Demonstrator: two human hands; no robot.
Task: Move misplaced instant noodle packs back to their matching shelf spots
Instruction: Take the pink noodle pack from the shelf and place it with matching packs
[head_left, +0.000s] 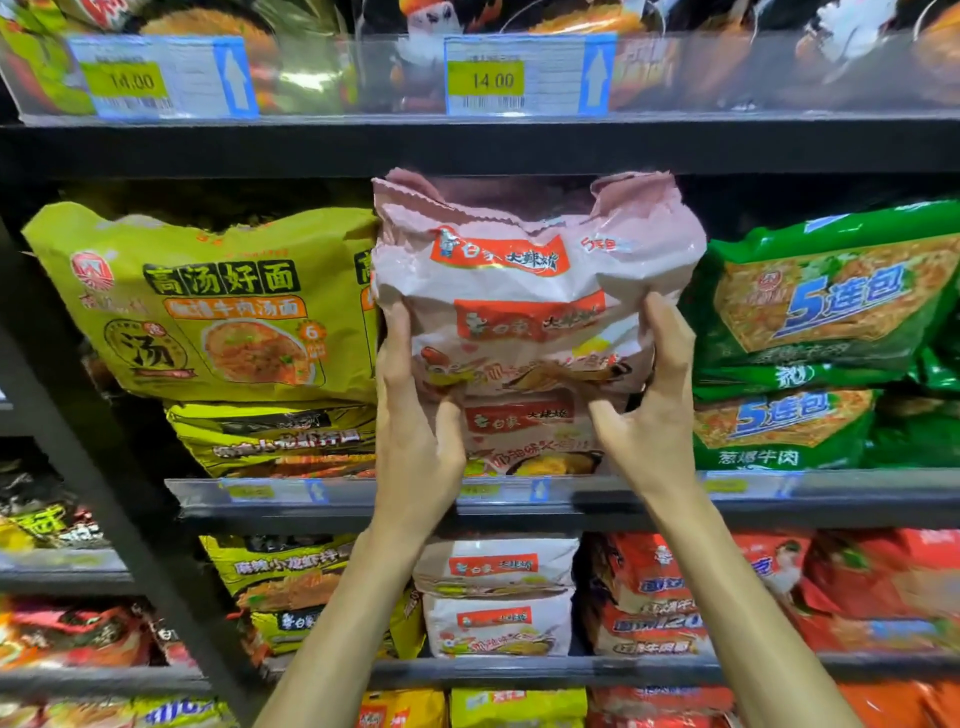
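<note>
Hands grip a pink noodle multipack (530, 291) from both sides. Left hand (415, 415) clasps the pack's lower left edge, fingers running up the side and thumb pressed on the front face. Right hand (649, 400) clasps the lower right edge in the same way, fingers wrapped around the side and thumb on the front. Both hands are closed on the pack.

Pack position: upright, at the middle shelf (831, 499), in the gap between the yellow-green packs (208, 301) on the left and the green packs (831, 322) on the right. Its crimped top edge reaches the underside of the upper shelf (467, 145). A second pink pack (524, 441) of matching print lies flat directly beneath it; whether the held pack rests on it cannot be determined.

Upper shelf carries two yellow price labels (488, 78) reading 14.00. Lower shelf holds two further stacked pink packs (498, 597), flanked by yellow packs and red packs (727, 592).
</note>
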